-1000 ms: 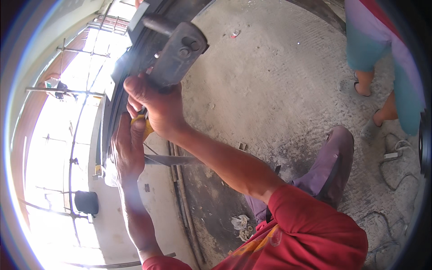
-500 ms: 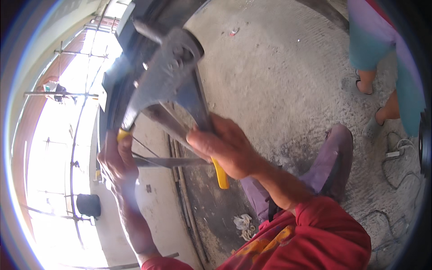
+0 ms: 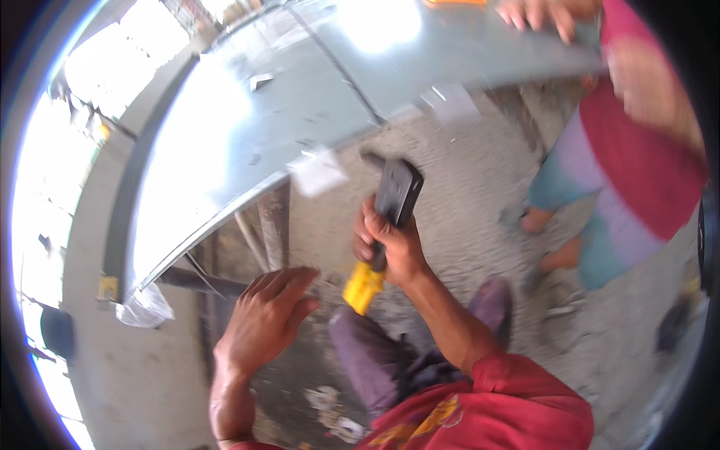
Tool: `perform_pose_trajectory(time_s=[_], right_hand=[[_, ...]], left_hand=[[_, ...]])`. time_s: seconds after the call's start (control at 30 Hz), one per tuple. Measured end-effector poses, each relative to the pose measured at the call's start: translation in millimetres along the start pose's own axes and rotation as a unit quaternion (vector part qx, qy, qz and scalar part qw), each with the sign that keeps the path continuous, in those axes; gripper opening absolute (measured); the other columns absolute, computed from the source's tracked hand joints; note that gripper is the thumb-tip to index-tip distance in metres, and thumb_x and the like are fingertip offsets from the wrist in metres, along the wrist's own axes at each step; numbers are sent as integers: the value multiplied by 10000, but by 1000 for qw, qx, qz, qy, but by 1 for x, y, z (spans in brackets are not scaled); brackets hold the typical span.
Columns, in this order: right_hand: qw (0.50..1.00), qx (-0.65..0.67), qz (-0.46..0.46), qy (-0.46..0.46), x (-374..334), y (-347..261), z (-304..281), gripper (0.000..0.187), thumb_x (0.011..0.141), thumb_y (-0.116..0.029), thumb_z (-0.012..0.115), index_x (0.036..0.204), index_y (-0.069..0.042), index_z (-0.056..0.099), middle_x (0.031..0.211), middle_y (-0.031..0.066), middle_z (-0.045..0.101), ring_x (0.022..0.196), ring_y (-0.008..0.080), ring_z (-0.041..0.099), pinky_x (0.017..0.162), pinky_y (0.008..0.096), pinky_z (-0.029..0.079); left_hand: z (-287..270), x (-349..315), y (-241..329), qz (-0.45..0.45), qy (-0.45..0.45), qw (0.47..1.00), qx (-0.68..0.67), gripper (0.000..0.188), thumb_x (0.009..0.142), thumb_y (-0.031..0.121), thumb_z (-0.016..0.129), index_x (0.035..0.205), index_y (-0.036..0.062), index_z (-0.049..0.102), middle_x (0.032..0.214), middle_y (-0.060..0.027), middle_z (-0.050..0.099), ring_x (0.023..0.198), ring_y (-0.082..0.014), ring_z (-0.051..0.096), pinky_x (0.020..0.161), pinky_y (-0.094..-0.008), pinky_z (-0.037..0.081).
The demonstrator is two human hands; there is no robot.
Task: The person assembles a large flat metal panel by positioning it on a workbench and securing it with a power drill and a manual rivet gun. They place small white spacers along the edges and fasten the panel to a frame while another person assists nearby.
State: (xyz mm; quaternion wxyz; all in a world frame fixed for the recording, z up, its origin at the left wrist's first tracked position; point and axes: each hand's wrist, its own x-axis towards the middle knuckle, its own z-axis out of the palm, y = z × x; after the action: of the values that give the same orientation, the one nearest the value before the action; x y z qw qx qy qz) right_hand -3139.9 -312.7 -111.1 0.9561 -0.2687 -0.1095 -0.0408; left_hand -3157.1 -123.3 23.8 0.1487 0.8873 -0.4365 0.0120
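Note:
My right hand (image 3: 394, 246) is wrapped round a two-handled, plier-like metal tool (image 3: 400, 186). Its dark head points up and away from me, and its handles now lie together. Below my fist, yellow grips (image 3: 363, 288) stick out over my leg. My left hand (image 3: 264, 319) is apart from the tool, with its fingers stretched out and nothing held. That hand is beneath the near edge of a shiny grey metal panel (image 3: 292, 112). The tool's exact kind is unclear.
The panel rests on metal legs (image 3: 274, 225). White tabs (image 3: 316, 171) and a clear plastic bag (image 3: 145, 306) hang at its edge. At the right stands another person (image 3: 637, 157), with one hand (image 3: 536, 15) on the panel. Litter (image 3: 330, 409) lies on the rough floor.
My left hand has let go of one handle, and the spread handles have come together in my right hand. The view has swung to show the panel and more of the other person.

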Motion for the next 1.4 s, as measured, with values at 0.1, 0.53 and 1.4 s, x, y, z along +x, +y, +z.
perform_pose_trajectory(time_s=[0.1, 0.53, 1.4], right_hand=[[930, -182, 286, 142, -44, -18, -15, 251, 797, -56, 686, 980, -89, 517, 767, 45, 552, 657, 139, 574, 556, 290, 452], [586, -503, 620, 137, -134, -151, 99, 220, 758, -171, 664, 906, -10, 643, 769, 68, 598, 661, 154, 519, 534, 341, 364], [535, -457, 543, 457, -166, -222, 251, 471, 716, -43, 504, 1183, 18, 499, 885, 131, 598, 633, 239, 661, 487, 358, 498]], left_hand=[[-72, -19, 21, 17, 32, 961, -273, 308, 786, 10, 653, 1092, 50, 663, 987, -181, 687, 893, -304, 682, 763, -391, 532], [-251, -55, 59, -62, 275, 844, -457, 292, 892, 124, 562, 1161, 18, 602, 1103, -156, 631, 1027, -248, 615, 875, -367, 502], [-134, 198, -357, -151, 170, 974, 23, 485, 887, 20, 527, 1325, 227, 559, 1379, -50, 489, 1186, -281, 518, 1001, -398, 448]])
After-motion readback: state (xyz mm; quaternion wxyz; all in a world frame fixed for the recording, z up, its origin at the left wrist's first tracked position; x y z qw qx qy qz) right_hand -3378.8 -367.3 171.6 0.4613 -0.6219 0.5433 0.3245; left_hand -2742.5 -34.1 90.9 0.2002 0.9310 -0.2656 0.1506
